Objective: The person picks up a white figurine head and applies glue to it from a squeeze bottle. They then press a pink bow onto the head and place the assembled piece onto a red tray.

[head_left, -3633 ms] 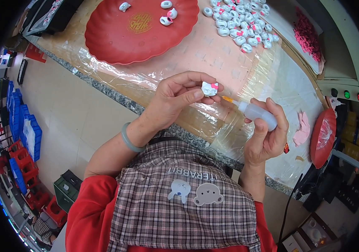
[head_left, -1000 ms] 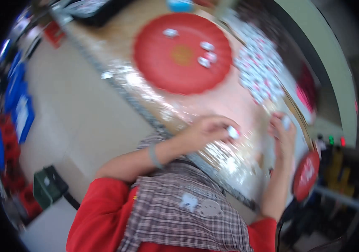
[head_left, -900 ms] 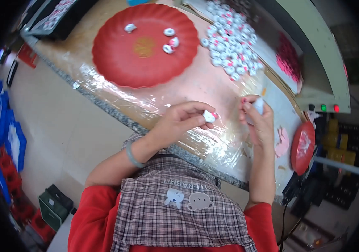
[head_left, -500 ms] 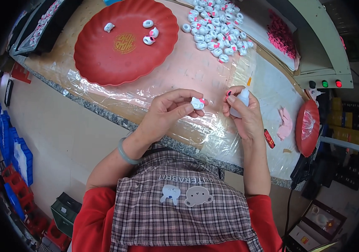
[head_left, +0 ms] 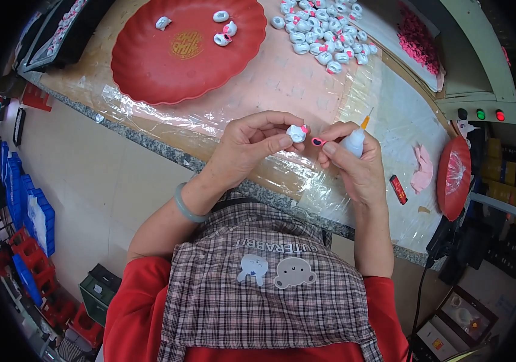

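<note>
Between the thumb and fingers of my left hand [head_left: 256, 143] is a small white cat-head figure [head_left: 296, 134] with a pink bow on it. Close to its right, my right hand [head_left: 357, 160] pinches a small pink-rimmed black oval piece [head_left: 318, 142] between thumb and forefinger. That same hand also keeps a white squeeze bottle [head_left: 353, 142] with an orange needle tip against its palm, the needle pointing up and away. A narrow gap separates the oval piece from the white figure. Both hands are held above the plastic-covered table.
A large red scalloped plate [head_left: 149, 72] with several white pieces lies at the far left. Many white figures [head_left: 324, 33] are heaped beyond my hands. Rightward are a red lighter-like object [head_left: 398, 189], a pink cloth scrap [head_left: 422, 169], a red dish [head_left: 453, 181] and a pale machine housing [head_left: 481, 78].
The oval piece has come leftward, closer to the white figure, and turned to show its black face. My left hand has shifted slightly right and up. The whole view has moved a little.
</note>
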Motion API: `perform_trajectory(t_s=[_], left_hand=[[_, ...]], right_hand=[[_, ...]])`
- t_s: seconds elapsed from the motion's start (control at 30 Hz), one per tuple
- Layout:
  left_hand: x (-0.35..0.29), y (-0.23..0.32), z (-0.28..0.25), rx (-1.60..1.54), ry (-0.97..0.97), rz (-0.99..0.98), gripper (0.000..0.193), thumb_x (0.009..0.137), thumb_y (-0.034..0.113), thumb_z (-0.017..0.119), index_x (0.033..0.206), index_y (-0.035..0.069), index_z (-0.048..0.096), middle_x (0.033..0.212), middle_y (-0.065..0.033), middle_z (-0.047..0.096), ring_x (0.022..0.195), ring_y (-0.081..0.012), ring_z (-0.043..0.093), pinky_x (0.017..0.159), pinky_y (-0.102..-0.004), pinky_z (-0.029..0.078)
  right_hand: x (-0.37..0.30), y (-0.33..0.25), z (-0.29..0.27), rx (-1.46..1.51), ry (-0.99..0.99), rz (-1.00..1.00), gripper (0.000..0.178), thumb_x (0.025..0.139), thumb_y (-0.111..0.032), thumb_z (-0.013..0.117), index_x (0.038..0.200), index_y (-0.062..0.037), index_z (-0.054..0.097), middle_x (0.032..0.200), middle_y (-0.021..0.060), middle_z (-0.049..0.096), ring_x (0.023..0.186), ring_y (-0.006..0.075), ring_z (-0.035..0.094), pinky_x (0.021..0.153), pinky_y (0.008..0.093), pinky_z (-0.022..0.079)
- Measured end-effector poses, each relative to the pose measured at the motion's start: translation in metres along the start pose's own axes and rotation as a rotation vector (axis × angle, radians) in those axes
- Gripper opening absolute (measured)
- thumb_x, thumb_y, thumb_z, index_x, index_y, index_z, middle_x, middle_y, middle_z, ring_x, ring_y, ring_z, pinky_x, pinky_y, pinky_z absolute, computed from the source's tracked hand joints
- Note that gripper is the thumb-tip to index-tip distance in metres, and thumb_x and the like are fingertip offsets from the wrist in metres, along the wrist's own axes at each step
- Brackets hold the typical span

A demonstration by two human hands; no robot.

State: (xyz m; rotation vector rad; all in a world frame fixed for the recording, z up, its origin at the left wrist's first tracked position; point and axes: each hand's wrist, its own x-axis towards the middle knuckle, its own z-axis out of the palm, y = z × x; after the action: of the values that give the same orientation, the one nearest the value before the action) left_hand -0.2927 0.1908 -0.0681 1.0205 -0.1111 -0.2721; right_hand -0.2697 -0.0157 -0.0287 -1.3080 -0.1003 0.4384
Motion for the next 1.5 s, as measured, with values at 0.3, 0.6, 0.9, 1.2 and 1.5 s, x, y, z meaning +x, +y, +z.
perform_trajectory(t_s=[0.3,0.6,0.9,1.2,1.5], left_hand=[[-0.003,0.001,0.005,0.084,0.011,-0.021,0.03,0.089,0.002,0.06,0.118,-0.004,0.058,0.105,-0.0107,0.065,0.095,-0.0154,0.063,0.086,-0.0278,0.053],[-0.004,-0.002,0.006,0.153,-0.029,0.007,0.029,0.089,-0.001,0.058,0.117,-0.005,0.058,0.112,-0.012,0.062,0.101,-0.0171,0.062,0.088,-0.0286,0.052],[-0.004,-0.008,0.011,0.229,-0.005,0.083,0.027,0.087,-0.002,0.06,0.114,-0.004,0.06,0.109,-0.0109,0.062,0.097,-0.0163,0.063,0.084,-0.0277,0.053],[-0.003,-0.013,0.012,0.297,0.041,0.12,0.024,0.088,0.002,0.061,0.111,-0.002,0.061,0.103,-0.0081,0.066,0.09,-0.0123,0.065,0.079,-0.0256,0.054],[-0.006,-0.014,0.01,0.352,0.049,0.147,0.021,0.09,0.002,0.058,0.11,-0.001,0.059,0.103,-0.0086,0.066,0.092,-0.012,0.063,0.08,-0.0253,0.052]], right_hand=[[-0.002,0.003,0.012,-0.05,0.071,0.032,0.016,0.08,0.001,0.071,0.09,0.0009,0.058,0.079,0.0072,0.063,0.066,0.0109,0.061,0.059,0.0225,0.052],[-0.002,0.002,0.011,-0.165,0.104,0.046,0.014,0.08,0.002,0.07,0.087,0.0012,0.058,0.077,0.0069,0.063,0.065,0.0103,0.061,0.057,0.0222,0.052],[-0.004,-0.002,0.024,-0.387,0.195,0.021,0.013,0.081,0.001,0.069,0.084,-0.0006,0.056,0.074,0.0047,0.063,0.063,0.0082,0.061,0.054,0.0215,0.05],[-0.006,0.009,0.025,-0.571,0.231,-0.069,0.018,0.079,-0.004,0.072,0.089,-0.001,0.058,0.076,0.0066,0.066,0.067,0.0095,0.063,0.061,0.0239,0.05],[-0.003,0.024,0.025,-0.613,0.227,-0.195,0.017,0.074,-0.004,0.074,0.085,-0.0018,0.061,0.076,0.0063,0.063,0.069,0.0117,0.061,0.062,0.0252,0.047]])
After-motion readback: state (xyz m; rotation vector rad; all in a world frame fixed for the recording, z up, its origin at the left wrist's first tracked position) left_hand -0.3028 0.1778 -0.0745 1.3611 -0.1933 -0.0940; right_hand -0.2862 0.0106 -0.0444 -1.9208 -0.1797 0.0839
